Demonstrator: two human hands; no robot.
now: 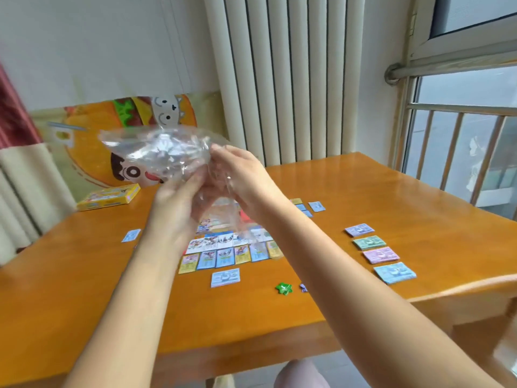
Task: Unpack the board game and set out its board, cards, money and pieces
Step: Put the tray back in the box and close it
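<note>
A person's left hand [179,200] and right hand [240,175] both grip a crumpled clear bag [156,152] above the board [212,243]; it looks light, limp and slippery, so is best pinched at its edge.

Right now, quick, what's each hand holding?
Left hand: grips the clear plastic bag.
Right hand: pinches the same bag.

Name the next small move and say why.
Probably set the clear plastic bag aside near the yellow box: both the left hand and right hand hold it crumpled above the board, and money stacks and a green piece already lie out.
</note>
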